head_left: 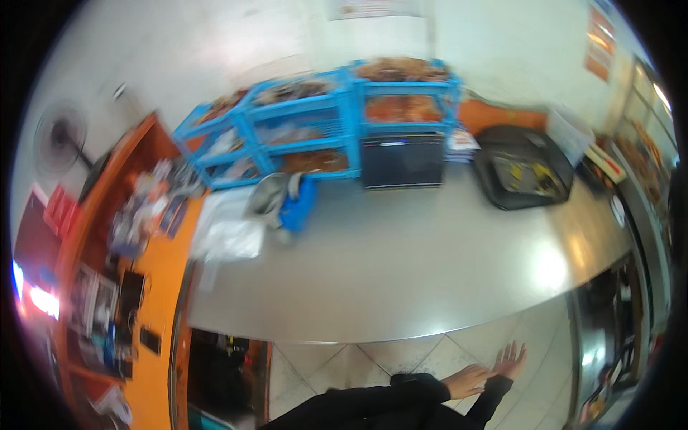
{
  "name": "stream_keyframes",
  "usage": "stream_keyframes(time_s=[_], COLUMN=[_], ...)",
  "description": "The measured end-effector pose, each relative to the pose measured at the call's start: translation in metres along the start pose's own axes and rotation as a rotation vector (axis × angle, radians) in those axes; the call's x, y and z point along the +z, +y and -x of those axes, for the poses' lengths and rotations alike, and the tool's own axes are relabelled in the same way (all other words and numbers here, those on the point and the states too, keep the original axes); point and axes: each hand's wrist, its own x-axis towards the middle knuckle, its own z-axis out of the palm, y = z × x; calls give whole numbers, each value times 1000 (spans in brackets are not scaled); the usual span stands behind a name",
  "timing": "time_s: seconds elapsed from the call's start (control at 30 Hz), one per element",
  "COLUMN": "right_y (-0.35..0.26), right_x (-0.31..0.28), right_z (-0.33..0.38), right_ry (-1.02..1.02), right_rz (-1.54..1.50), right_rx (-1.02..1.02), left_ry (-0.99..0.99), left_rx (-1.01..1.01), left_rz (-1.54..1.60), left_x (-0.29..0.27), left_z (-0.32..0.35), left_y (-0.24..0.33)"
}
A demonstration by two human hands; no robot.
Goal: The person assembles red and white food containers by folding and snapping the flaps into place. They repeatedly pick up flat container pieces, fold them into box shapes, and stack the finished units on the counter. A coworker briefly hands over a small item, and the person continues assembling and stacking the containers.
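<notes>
The bare left hand (467, 380) was laid beside the black cloth right cuff (497, 385); its grip could not be told; the right hand's (509, 360) fingers were spread apart, near the grey metal tabletop (401, 272).

Front of table (401, 265): left hand (466, 382) fingertips blurred against right hand (509, 364); sleeves (358, 407) cut by lower edge | Table rear: crate contents (403, 69) blurred, kind indeterminate | Table right: tray contents (530, 178) too blurred to identify | Above table: poster (376, 7) cut by upper edge

Tabletop (401, 265): smooth glossy metal | crates (350, 118): plastic | sleeves (416, 394): matt cloth | tray (481, 175): plastic
</notes>
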Motion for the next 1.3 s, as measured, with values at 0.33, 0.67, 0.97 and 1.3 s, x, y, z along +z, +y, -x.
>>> stream_keyframes(time_s=[0.33,0.67,0.97,1.3], right_y=[246,473,569,494], right_x=[283,514,501,301], right_z=[291,530,727,776], right_ry=[-865,-676,-2037,-2499], right_rz=[360,288,887,1318], right_rx=[400,1161,766,-1115], left_ry=[1091,1518,1473,2868], left_rx=[-307,-283,-615,-1444], left_rz=[266,-160,-85,-750], left_x=[-208,-280,-270,-23], left_z=[309,465,624,828], left_y=[76,114,138,249])
